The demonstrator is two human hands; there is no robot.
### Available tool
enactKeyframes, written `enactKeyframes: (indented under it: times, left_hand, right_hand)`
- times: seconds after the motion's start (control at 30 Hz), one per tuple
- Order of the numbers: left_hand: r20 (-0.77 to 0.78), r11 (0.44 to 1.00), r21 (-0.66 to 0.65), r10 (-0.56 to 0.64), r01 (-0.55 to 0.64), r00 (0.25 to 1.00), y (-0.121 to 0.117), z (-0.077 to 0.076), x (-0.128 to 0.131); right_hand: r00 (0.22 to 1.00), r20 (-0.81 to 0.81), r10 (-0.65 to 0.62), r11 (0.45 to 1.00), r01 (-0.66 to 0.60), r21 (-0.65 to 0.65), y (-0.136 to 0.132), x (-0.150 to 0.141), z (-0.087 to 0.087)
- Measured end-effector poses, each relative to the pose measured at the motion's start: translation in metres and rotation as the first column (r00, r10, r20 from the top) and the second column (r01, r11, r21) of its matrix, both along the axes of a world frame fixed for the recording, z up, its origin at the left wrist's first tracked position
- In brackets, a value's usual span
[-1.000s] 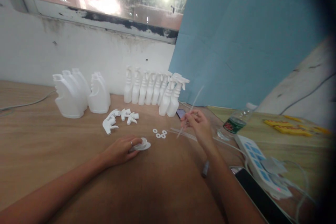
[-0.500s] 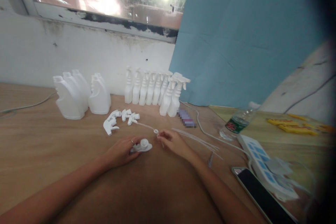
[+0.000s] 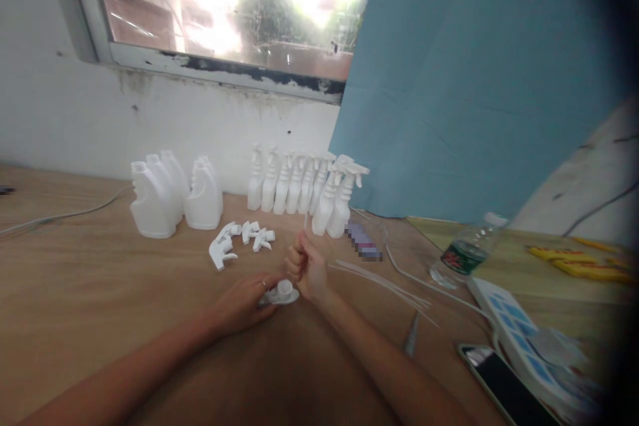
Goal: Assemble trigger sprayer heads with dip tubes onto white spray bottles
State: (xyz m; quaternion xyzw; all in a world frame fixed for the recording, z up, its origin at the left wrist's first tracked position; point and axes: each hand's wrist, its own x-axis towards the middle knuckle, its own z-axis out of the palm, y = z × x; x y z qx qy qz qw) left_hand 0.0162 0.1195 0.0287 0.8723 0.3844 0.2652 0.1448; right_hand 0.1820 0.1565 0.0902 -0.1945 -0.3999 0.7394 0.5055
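My left hand (image 3: 244, 306) is closed around a white spray trigger head (image 3: 285, 291), low over the table, its round collar facing up. Beside it, my right hand (image 3: 310, 271) is curled into a fist around a thin white tube (image 3: 306, 221). One end of the tube sticks up above the thumb; its lower part is hidden in the fingers. More trigger heads (image 3: 222, 249) lie on the wood just beyond my left hand. To the right of my right hand, several loose thin tubes (image 3: 384, 283) are spread on the table.
White bottles without tops (image 3: 154, 210) stand at the back left. Several bottles with spray heads (image 3: 282, 190) line the wall. At the right are a plastic water bottle (image 3: 462, 256), a power strip (image 3: 519, 333), a phone (image 3: 504, 379), a pointed grey tool (image 3: 411, 334) and cables.
My right hand has turned and closed, swinging the thin tube from pointing left to upright. The left hand still holds the trigger head. The whole view has shifted slightly.
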Motion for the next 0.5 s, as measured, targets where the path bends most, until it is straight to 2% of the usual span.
enactKeyframes:
  times: [0.23,0.5]
  left_hand:
    - [0.008,1.000,-0.012,-0.011,0.011,1.000,0.002,-0.002,0.000]
    - [0.024,0.999,-0.025,-0.019,0.020,1.000,0.000,0.002,-0.001]
  right_hand:
    - [1.000,0.017,0.019,1.000,-0.019,0.019,0.001,-0.010,-0.018]
    - [0.999,0.048,-0.002,0.997,-0.001,0.074,-0.001,-0.015,-0.020]
